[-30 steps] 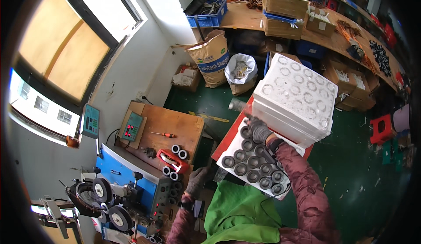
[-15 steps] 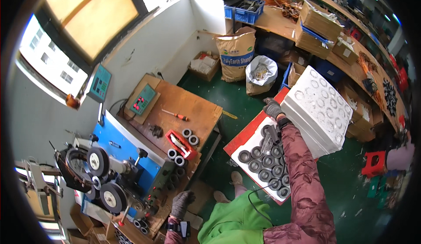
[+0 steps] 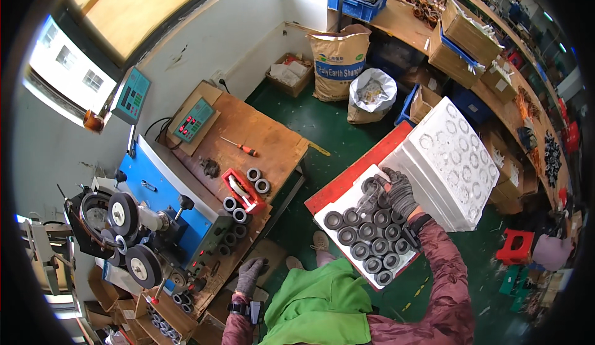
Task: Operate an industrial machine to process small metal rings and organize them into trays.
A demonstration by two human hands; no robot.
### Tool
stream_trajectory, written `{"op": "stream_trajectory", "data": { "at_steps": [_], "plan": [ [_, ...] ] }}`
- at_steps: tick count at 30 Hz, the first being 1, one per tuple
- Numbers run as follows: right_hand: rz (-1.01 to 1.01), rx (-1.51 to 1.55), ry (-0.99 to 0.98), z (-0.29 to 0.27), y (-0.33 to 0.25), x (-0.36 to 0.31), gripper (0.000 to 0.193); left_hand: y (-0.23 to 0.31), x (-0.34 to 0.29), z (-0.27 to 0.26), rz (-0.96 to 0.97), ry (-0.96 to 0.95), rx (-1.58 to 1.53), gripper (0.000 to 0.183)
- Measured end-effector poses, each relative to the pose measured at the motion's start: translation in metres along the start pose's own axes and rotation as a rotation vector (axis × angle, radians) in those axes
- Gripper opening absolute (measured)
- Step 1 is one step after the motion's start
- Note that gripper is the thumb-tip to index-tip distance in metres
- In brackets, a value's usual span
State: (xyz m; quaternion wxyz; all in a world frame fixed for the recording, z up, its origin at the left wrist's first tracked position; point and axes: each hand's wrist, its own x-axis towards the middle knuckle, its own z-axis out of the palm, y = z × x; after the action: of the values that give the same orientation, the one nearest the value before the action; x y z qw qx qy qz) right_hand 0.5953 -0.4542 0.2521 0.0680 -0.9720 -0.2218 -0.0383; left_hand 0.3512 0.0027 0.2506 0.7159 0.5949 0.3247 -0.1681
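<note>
My right hand (image 3: 401,196), in a grey glove, reaches over the far side of a white foam tray (image 3: 334,206). Its fingers are apart above the rings, with nothing visible between them. Rows of dark ring-shaped parts (image 3: 366,231) lie in the tray, dark outside with lighter inner rims. A clear, crumpled-looking piece (image 3: 368,205) sits on the rings beside this hand. My left hand (image 3: 250,275), also gloved in grey, hangs near the workbench edge, loosely closed with nothing seen in it. A red holder (image 3: 243,191) and several rings (image 3: 254,174) stand on the bench.
White stacked foam trays (image 3: 462,165) stand right of the filled tray. At left, a machine with black rollers (image 3: 144,264) sits by a blue panel (image 3: 162,205). A screwdriver (image 3: 246,151) lies on the wooden bench (image 3: 273,135). Sacks (image 3: 338,66) and a red stool (image 3: 515,246) are farther off.
My right hand has drawn back from the stacked trays' edge to over the rings, its fingers spreading. My left hand has risen slightly. The view has shifted a little.
</note>
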Motion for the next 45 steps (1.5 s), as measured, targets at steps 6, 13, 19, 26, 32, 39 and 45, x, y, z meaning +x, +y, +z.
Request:
{"op": "stream_trajectory", "data": {
  "at_steps": [6,13,19,26,32,39,45],
  "plan": [
    [0.287,0.143,0.284,0.027,0.006,0.039,0.014,0.033,0.023,0.045,0.005,-0.077,0.117,0.027],
    [0.384,-0.177,-0.218,0.077,0.019,0.125,0.016,0.018,0.027,0.058,0.007,-0.100,0.178,0.028],
    [0.366,-0.149,-0.702,0.091,0.020,0.156,0.029,0.003,0.010,0.049,-0.056,-0.018,0.187,0.029],
    [0.433,0.204,-1.320,0.105,0.008,0.185,0.041,-0.004,-0.012,0.043,-0.087,0.056,0.080,0.029],
    [-0.413,0.230,-0.778,0.052,-0.021,0.190,0.032,-0.022,-0.010,0.030,-0.072,0.034,0.066,0.030],
    [-0.369,0.140,-0.334,-0.047,-0.079,0.132,0.025,-0.031,-0.012,0.017,-0.076,0.038,0.095,0.030],
    [-0.672,-0.049,-0.485,-0.002,-0.172,-0.007,0.074,-0.048,-0.023,-0.007,-0.001,-0.012,0.177,0.030]
  ]
}}
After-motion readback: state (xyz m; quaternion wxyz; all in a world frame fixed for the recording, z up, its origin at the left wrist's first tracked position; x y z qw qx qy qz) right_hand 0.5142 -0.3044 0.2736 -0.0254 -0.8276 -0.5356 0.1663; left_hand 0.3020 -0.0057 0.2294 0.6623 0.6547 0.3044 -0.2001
